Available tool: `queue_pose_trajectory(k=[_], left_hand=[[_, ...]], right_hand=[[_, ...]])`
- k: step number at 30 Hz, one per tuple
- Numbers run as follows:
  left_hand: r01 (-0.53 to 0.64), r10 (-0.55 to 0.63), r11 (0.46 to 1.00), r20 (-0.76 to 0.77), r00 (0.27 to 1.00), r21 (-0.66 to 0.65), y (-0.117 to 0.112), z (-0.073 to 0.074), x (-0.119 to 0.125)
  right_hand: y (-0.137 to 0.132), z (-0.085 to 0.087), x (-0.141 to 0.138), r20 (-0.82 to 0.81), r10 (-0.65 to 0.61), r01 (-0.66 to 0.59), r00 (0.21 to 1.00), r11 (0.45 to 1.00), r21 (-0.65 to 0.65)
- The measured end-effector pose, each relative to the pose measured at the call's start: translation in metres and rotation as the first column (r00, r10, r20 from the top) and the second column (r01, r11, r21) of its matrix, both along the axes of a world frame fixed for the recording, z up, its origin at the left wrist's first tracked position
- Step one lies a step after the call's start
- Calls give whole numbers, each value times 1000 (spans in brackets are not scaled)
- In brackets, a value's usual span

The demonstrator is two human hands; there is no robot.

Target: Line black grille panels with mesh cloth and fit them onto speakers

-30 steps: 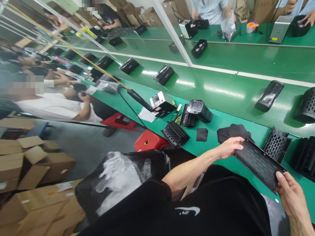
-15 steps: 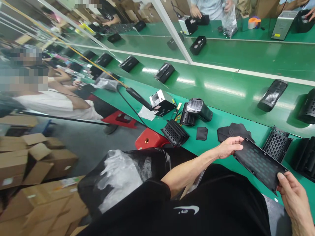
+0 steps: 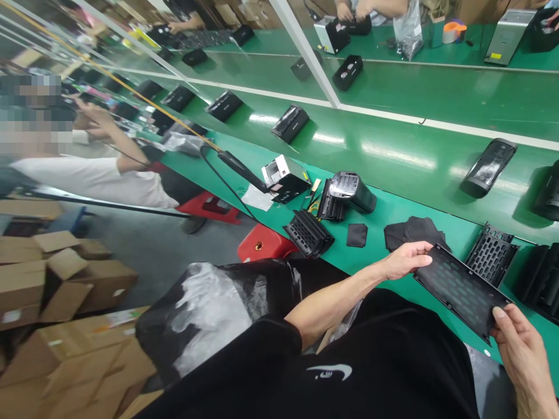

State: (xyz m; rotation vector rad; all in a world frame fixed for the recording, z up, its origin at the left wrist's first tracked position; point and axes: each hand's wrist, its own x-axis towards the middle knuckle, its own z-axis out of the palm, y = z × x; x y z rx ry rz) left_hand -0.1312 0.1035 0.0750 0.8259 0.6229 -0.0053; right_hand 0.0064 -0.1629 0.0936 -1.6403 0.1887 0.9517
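Perforated black panel (image 3: 460, 294) still held almost unmoved, pinched by left hand (image 3: 408, 260) at ten o'clock, right hand (image 3: 519, 343) at four; no advance judged; grip beneath panel unclear.

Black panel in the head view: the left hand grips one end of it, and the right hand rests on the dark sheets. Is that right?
Not quite: the right hand isn't on the dark sheets. The head view shows it gripping the other end of the black panel. The left hand does grip one end, as you say.
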Motion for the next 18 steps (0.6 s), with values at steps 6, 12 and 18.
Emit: queue_pose_trajectory(k=[6, 12, 18], left_hand=[[-6, 6, 1000, 29, 1000, 12, -1, 1, 1], [17, -14, 999, 114, 993, -30, 1, 3, -1], [55, -52, 998, 126, 991, -25, 2, 1, -2]], right_hand=[[2, 4, -2, -13, -40, 40, 999, 999, -11], [-7, -6, -1, 32, 12, -11, 999, 998, -55], [-11, -6, 0, 89, 76, -70, 993, 995, -73]])
